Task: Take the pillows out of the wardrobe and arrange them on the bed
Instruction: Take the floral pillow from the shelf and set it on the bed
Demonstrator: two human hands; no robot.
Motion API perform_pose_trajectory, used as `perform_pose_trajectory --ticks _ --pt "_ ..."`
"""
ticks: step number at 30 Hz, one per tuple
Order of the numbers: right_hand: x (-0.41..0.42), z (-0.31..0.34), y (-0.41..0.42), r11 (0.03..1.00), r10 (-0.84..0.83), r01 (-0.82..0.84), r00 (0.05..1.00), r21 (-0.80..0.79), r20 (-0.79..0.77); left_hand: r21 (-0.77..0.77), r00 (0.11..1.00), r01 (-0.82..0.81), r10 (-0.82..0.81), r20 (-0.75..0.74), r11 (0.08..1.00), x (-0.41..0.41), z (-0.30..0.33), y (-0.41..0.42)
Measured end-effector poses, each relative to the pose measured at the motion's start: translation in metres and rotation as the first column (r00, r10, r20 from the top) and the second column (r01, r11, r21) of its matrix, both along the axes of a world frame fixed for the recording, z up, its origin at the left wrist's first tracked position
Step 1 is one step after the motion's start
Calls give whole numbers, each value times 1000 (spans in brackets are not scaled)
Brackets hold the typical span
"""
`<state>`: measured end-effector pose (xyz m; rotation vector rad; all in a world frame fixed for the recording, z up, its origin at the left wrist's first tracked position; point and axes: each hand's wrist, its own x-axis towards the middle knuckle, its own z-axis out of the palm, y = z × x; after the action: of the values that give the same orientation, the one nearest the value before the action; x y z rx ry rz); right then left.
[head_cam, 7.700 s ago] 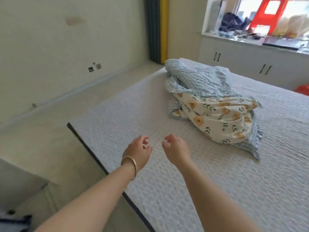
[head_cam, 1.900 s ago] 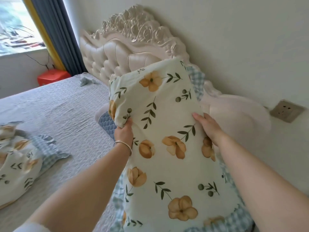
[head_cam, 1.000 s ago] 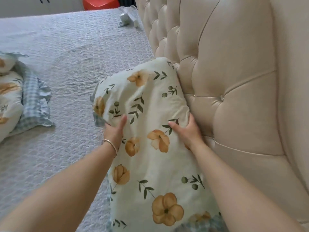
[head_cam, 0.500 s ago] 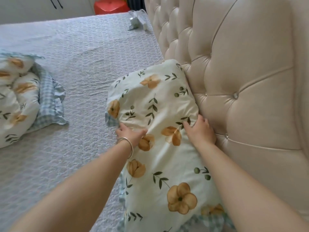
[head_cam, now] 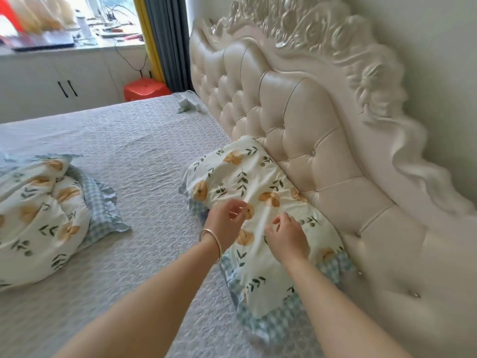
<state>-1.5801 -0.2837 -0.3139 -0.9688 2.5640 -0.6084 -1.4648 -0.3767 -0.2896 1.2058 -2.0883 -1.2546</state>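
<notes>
Both hands, left [head_cam: 224, 226] and right [head_cam: 287, 237], hover with each grip loosely spread above the floral pillow [head_cam: 254, 192] lying on the bed [head_cam: 144, 151] against the headboard [head_cam: 296, 120].

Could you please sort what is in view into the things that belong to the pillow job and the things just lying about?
Part of the job:
- floral pillow by the headboard
- second floral pillow, out on the bed
- bed
- left hand and right hand, both open over the first pillow

Just lying about:
- red stool
- white charger on the far bed edge
- cluttered windowsill
</notes>
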Motion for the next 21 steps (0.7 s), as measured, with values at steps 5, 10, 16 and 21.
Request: perform_pose_trajectory --ticks 5,10,16,21 --pt "82 47 61 987 -128 127 992 -99 -5 -65 972 233 -231 47 970 70 49 58" --pt "135 96 119 960 -206 192 977 -202 -49 -142 936 350 -351 13 926 118 90 111" --pt "177 123 185 940 -251 246 968 -236 11 -174 908 397 -413 -65 901 157 112 171" --pt "218 131 231 922 -301 299 953 -245 29 -145 876 459 -474 -88 876 191 114 212"
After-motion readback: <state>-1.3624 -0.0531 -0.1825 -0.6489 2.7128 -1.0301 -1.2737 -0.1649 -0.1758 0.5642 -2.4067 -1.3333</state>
